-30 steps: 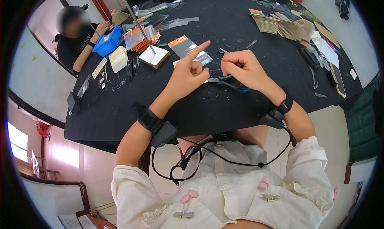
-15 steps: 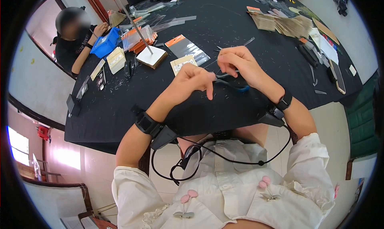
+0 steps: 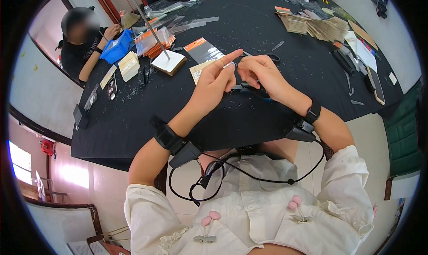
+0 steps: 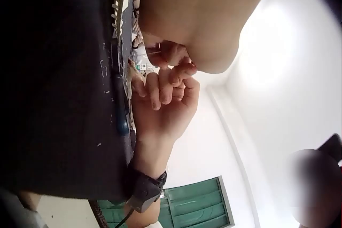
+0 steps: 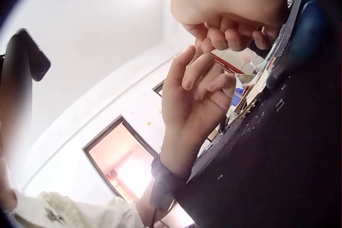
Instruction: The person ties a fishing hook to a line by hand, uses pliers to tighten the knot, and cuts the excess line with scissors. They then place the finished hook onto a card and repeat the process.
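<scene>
From where I stand, I see a small pale thing (image 3: 229,65) pinched between the thumb and pointing finger of the left hand (image 3: 211,81). That pointing finger sticks out straight, and the other fingers are bent. The right hand (image 3: 265,76) is just beside it, its fingers curled and its thumb and finger tips close together. I can't tell if they pinch anything. Both hands are up over the black table (image 3: 214,130).

Under them lie pliers (image 3: 238,87), and just past the right hand are scissors (image 3: 273,54). A cream card (image 3: 195,71) pokes out by the left hand, near a clear bag (image 3: 206,52) with an orange top. Further left stand a white-topped block (image 3: 167,64) with a metal rod (image 3: 149,27) and a blue bin (image 3: 111,57). Another person (image 3: 80,52) sits beyond the bin. Far to the right are a pile of brown cards (image 3: 318,30) and a phone (image 3: 379,90).
</scene>
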Demonstrator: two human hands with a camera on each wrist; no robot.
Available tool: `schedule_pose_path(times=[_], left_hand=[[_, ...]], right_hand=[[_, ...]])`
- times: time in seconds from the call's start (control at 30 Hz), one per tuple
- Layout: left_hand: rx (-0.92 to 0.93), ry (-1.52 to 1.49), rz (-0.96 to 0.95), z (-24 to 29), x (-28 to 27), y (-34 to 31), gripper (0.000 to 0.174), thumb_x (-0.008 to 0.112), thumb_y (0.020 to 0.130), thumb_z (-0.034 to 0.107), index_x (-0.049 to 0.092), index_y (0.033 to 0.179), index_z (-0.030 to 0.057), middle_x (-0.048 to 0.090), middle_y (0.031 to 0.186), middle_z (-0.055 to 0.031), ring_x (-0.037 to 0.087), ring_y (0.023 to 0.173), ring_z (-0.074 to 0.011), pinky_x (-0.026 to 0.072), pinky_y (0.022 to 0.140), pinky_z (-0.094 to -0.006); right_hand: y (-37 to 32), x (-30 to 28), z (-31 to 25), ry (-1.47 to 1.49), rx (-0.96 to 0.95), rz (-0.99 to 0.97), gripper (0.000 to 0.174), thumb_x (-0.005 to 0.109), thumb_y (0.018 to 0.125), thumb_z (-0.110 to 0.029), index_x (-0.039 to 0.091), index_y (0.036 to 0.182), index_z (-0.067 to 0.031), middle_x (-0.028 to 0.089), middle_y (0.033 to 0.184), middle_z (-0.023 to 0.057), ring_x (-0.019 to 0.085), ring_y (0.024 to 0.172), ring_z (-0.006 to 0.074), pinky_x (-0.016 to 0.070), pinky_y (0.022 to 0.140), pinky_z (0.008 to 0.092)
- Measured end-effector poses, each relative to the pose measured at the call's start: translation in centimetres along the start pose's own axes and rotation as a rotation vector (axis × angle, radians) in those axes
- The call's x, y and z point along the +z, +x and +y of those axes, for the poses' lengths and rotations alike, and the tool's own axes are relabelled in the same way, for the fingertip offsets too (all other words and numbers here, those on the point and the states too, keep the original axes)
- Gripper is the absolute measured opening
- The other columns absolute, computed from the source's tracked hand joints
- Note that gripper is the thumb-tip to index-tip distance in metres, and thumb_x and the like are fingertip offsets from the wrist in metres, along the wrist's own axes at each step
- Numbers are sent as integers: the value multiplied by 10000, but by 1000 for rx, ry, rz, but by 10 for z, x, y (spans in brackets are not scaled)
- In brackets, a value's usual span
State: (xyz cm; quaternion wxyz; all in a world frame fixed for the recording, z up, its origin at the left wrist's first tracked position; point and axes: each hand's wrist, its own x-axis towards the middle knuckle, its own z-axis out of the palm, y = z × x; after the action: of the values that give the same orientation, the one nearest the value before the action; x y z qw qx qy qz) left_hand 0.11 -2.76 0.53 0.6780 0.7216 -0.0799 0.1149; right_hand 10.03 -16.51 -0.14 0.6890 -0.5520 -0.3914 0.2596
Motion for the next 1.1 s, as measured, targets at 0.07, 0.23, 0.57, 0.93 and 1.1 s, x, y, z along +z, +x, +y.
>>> schedule_pose_path(times=[0.07, 0.23, 0.57, 0.93, 1.1], left_hand=[[3, 68, 37, -4, 2, 0, 394, 384, 959, 131, 413, 1339, 32, 377, 584, 47, 337, 540, -25, 281, 503, -185], [13, 142, 101, -7, 6, -2, 315, 383, 966, 129, 499, 1235, 14, 403, 614, 41, 353, 542, -31, 294, 500, -189], [28, 514, 97, 1, 2, -5, 189, 438, 954, 158, 539, 1012, 9, 450, 624, 22, 395, 547, -37, 316, 494, -210], [31, 290, 21, -5, -7, -2, 203, 406, 970, 178, 504, 861, 39, 351, 599, 60, 325, 533, -19, 264, 479, -195], [50, 240, 87, -5, -12, 0, 198, 407, 968, 181, 488, 844, 49, 345, 633, 63, 301, 538, -13, 239, 480, -188]], right_hand=[[1, 1, 3, -15, 0, 7, 279, 493, 860, -181, 566, 645, -21, 425, 475, -10, 347, 409, 42, 236, 391, 213], [2, 1, 8, -65, -45, 37, 273, 497, 853, -168, 560, 630, -25, 411, 471, -34, 327, 409, 28, 221, 389, 207], [-3, 2, -4, -118, -45, -17, 273, 488, 851, -139, 547, 613, -19, 425, 475, -22, 345, 392, 31, 235, 375, 208], [0, -5, -16, -121, 65, -149, 279, 522, 870, -201, 566, 660, -22, 484, 532, -3, 421, 437, 58, 317, 419, 215], [-1, -42, -37, -969, -266, -275, 286, 685, 744, -319, 595, 744, -48, 561, 659, 51, 544, 629, 178, 415, 568, 303]])
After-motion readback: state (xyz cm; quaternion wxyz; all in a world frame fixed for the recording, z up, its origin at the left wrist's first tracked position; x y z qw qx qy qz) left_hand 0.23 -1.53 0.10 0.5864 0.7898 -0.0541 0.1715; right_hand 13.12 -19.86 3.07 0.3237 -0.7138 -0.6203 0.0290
